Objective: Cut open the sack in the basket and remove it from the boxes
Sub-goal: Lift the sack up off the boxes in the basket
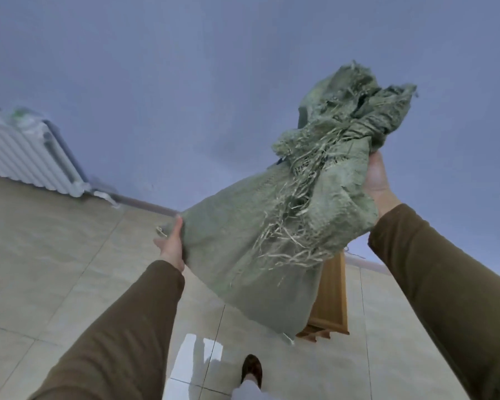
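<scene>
Radiator (26, 151) far left against the blue-grey wall (185, 82), standing on a beige tiled floor (55, 255).

Left hand (172, 243): brown sleeve (122, 327), palm flat against the left edge of the sack (243, 241), fingers curled round the fabric edge. Grip is closed on the cloth there, thumb side toward camera.

Sack is green woven material, held up in the air between both hands, well clear of the floor. Lower end hangs loose and flat, reaching down in front of a wooden piece of furniture (331, 298) standing on the floor behind it. Frayed strands (289, 226) trail from a ragged edge down the middle. Upper end is bunched and crumpled, highest point at top right.

Right hand (377, 180): arm raised, palm pressed to the right side of the bunched part, fingers hidden behind the fabric. Grip grasping the sack, how tightly I cannot tell.

One shoe (251, 368) at bottom centre on the tiles. Frame is motion-blurred.
</scene>
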A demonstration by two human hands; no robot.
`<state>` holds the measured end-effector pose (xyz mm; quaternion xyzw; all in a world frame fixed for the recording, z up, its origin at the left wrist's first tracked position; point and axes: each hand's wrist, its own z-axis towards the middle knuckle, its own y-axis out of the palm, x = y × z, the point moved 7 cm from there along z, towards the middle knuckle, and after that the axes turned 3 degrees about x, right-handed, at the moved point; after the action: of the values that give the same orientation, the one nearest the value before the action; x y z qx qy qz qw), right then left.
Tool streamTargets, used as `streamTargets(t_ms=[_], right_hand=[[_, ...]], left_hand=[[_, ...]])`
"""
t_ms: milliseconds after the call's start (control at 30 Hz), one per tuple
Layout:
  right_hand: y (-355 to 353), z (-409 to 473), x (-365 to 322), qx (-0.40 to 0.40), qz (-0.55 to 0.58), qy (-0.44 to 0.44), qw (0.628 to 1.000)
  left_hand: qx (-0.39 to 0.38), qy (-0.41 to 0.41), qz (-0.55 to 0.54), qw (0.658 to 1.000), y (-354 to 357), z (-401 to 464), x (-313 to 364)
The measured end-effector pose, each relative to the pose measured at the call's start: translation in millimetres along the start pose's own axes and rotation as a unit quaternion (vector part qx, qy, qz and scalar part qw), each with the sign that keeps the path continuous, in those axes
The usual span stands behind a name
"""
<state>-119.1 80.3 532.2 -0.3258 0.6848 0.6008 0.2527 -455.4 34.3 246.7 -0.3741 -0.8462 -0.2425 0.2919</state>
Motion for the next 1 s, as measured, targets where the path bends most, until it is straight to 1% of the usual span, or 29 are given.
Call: streamTargets(t_ms=[67, 133, 167, 200, 267, 300, 367, 433, 500, 633, 733, 800, 867, 967, 1000], right_hand=[[-16, 20, -12, 0.011, -0.039, 0.002, 0.999], [-34, 37, -14, 0.028, -0.083, 0.025, 0.996], [-45, 47, -11, 0.044, -0.112, 0.047, 0.992], [-53, 55, -5, 0.050, -0.147, 0.083, 0.984], [-74, 67, 10, 0.072, -0.243, 0.149, 0.956], [-87, 72, 18, 0.087, -0.296, 0.167, 0.936], [-113, 84, 34, 0.133, -0.394, 0.189, 0.889], [-131, 93, 51, 0.173, -0.454, 0.196, 0.852], [-142, 103, 69, 0.188, -0.461, 0.191, 0.846], [-153, 124, 98, 0.231, -0.431, 0.176, 0.854], [-160, 145, 125, 0.273, -0.409, 0.209, 0.845], [-160, 161, 147, 0.270, -0.405, 0.244, 0.839], [-159, 176, 161, 0.260, -0.433, 0.278, 0.817], [-158, 188, 167, 0.240, -0.498, 0.315, 0.772], [-158, 192, 170, 0.226, -0.512, 0.319, 0.765]], left_hand=[[0.033, -0.035, 0.005, 0.999, 18, 18, -8], [0.056, -0.045, 0.024, 0.997, 37, 27, -19], [0.047, -0.037, 0.023, 0.998, 49, 27, -22], [0.021, -0.024, 0.017, 0.999, 65, 24, -22], [-0.043, 0.001, 0.009, 0.999, 98, 12, -15], [-0.070, 0.005, 0.008, 0.997, 113, 5, -10], [-0.111, -0.003, 0.011, 0.994, 137, -6, 1], [-0.143, 0.002, 0.025, 0.989, 156, -16, 18], [-0.161, 0.025, 0.045, 0.986, 169, -18, 38], [-0.180, 0.057, 0.061, 0.980, 186, -13, 82], [-0.184, 0.078, 0.061, 0.978, 193, 5, 112], [-0.180, 0.082, 0.052, 0.979, 196, 23, 127], [-0.177, 0.071, 0.043, 0.981, 200, 43, 137], [-0.174, 0.048, 0.039, 0.983, 206, 72, 146], [-0.171, 0.041, 0.043, 0.983, 208, 81, 147]])
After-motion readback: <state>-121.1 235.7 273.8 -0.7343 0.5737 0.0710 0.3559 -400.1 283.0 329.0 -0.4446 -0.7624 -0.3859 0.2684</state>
